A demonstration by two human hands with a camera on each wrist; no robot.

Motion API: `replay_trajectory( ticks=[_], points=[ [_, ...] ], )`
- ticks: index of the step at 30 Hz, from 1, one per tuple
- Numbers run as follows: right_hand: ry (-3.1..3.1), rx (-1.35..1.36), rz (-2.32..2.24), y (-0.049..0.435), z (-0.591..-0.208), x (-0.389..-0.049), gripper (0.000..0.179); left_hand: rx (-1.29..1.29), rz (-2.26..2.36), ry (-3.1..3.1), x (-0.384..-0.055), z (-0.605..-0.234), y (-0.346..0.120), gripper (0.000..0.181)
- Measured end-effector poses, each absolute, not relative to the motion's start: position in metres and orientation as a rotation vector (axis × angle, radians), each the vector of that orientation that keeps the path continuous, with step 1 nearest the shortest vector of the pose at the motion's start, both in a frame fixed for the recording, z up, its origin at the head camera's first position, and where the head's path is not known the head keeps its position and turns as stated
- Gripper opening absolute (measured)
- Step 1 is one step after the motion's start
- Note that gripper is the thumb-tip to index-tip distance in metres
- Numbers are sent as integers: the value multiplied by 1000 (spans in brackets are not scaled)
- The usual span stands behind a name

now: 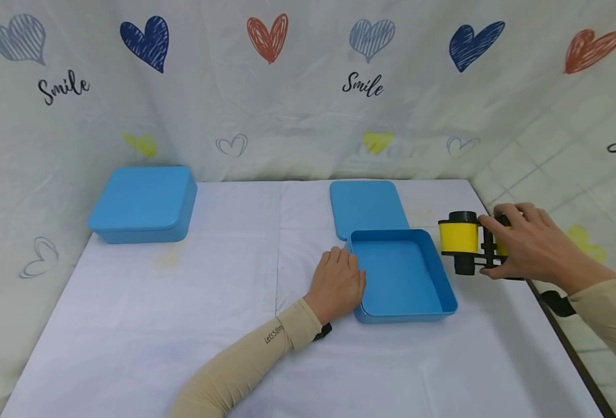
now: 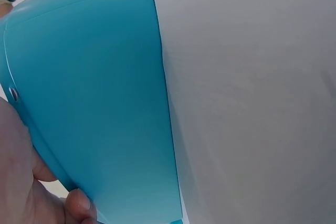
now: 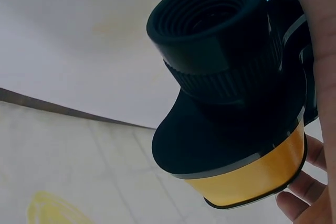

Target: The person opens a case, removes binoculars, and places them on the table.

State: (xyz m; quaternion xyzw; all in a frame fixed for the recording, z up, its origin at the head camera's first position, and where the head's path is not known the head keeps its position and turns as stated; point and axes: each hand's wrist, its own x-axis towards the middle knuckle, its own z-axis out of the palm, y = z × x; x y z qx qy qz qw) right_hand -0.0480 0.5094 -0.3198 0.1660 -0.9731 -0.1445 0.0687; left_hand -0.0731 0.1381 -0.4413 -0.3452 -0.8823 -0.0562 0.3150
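Binoculars [image 1: 458,238], yellow-barrelled with black ends, sit in my right hand [image 1: 537,247], raised above the table [image 1: 234,278] near its right edge and just to the right of the open blue box [image 1: 402,276]. My right thumb and fingers pinch them across the black middle and the farther barrel — thumb on the near side, fingers on the far side. From my right wrist I see one black tube with a ribbed collar, the yellow band beneath it and my fingertips close against that band.

My left hand [image 1: 338,284] rests at the box's left wall, its fingers curled over the rim and pinching that wall. Nothing lies inside the box — its blue floor shows fully.

Behind the box, a flat blue lid [image 1: 368,206] lies on the table, close up to the back wall; whether it is joined there I cannot tell. Well apart, at the far left, stands a second blue box [image 1: 140,203], closed. Tan sleeves [image 1: 245,366] cover both my arms, and a pale sheet [image 1: 297,104] printed with hearts and "Smile" hangs behind the table.
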Motion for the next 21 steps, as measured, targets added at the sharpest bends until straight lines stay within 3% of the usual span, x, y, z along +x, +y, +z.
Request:
replay_trajectory(
  ticks=[21],
  points=[
    [-2968, 562, -528, 542, -344, -52, 115, -920, -100, -2391, -75, -444, 141, 34]
  ],
)
